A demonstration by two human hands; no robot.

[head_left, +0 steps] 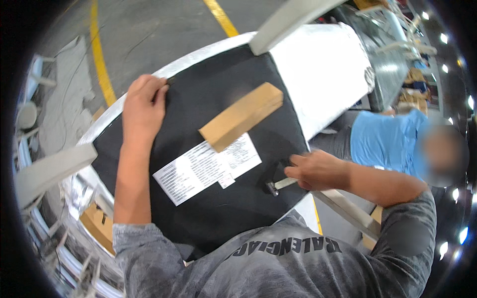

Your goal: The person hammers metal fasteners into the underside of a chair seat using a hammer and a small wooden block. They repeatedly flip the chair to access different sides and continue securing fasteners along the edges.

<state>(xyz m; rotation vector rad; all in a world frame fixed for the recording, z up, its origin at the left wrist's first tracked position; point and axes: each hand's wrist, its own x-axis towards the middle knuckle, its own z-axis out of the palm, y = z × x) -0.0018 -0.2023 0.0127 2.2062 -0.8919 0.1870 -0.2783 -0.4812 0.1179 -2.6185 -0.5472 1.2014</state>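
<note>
Right hand (318, 170) curled round hammer (272, 188) | left hand (145, 97) at seat (223, 218) edge, grip unclear | likely head-heavy, stiff; hold handle (287, 183)!

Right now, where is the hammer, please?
In the head view, the hammer is right of centre, in the right hand, to the right of the white label.

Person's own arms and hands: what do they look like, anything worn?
Left hand and right hand are bare, no gloves. Forearms are uncovered below mottled grey short sleeves. The matching shirt bears dark lettering.
</note>
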